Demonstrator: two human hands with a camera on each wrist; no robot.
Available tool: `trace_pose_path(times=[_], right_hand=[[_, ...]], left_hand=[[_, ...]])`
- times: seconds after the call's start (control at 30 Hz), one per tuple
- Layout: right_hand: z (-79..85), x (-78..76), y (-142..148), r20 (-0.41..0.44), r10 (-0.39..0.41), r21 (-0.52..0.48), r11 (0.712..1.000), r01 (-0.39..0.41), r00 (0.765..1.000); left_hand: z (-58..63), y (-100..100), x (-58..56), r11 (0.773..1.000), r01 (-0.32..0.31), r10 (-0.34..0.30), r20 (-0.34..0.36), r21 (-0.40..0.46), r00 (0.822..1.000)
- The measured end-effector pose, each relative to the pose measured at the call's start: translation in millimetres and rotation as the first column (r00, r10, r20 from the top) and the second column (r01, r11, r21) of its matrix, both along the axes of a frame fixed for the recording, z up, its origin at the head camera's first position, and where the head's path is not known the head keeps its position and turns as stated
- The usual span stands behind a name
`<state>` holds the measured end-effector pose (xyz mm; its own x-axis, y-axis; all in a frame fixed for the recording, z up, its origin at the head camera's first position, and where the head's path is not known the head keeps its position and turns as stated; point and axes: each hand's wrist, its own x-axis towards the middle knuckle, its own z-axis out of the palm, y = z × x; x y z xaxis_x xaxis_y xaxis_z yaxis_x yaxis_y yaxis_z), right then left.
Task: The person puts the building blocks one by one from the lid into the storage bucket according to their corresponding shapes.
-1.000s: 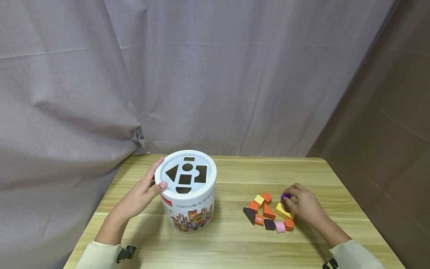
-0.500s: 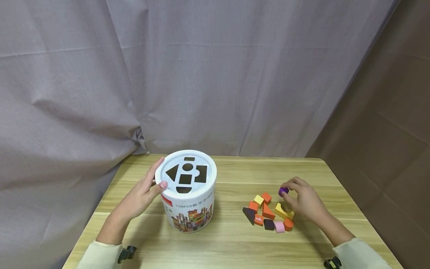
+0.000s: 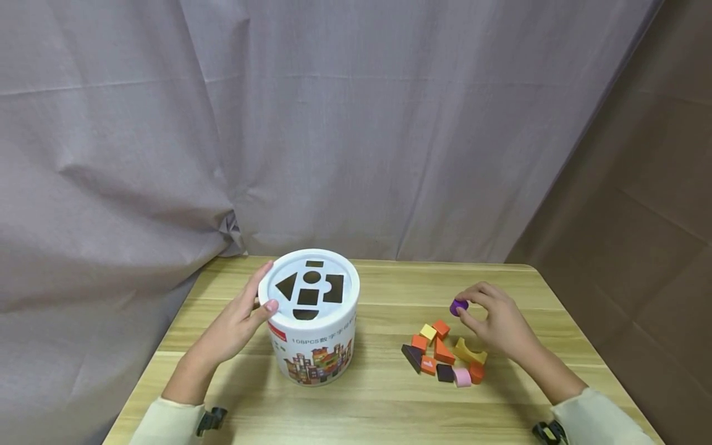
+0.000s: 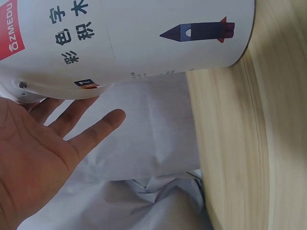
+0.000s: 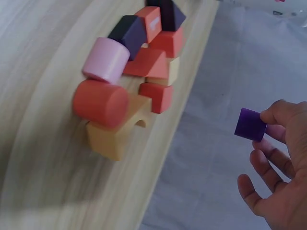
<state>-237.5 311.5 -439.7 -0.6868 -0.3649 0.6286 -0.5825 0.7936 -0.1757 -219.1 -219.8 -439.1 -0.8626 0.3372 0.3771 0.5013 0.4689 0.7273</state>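
Observation:
A white toy-block bucket (image 3: 314, 346) stands upright on the table, its lid (image 3: 337, 266) cut with several shaped holes. My left hand (image 3: 233, 327) rests against the bucket's left side, thumb on the lid's rim and fingers spread. In the left wrist view the fingers of that hand (image 4: 43, 148) look nearly straight against the bucket. Between thumb and fingertips my right hand (image 3: 497, 318) pinches a purple cylinder block (image 3: 458, 308) above the table. The right wrist view shows the purple cylinder block (image 5: 250, 124) raised, the other fingers loosely bent.
Several blocks lie grouped below my right hand: a yellow arch block (image 3: 470, 353), an orange cylinder (image 3: 476, 372), a pink cylinder (image 3: 461, 377), a dark triangle (image 3: 412, 357) and orange pieces. Grey curtain (image 3: 356, 154) hangs behind the wooden table (image 3: 367, 414).
My right hand has lifted the purple cylinder block from beside the yellow arch block and moved it slightly left and away from me. The left hand and bucket stay put.

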Motion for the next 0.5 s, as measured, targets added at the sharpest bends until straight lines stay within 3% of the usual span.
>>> trace_pose_path(times=[0.5], right_hand=[[29.5, 1.0, -30.2, 0.001, 0.059, -0.02, 0.998, -0.059, 0.998]], left_hand=[[0.4, -0.8, -0.8, 1.0, 0.001, 0.0, 0.014, -0.016, 1.0]])
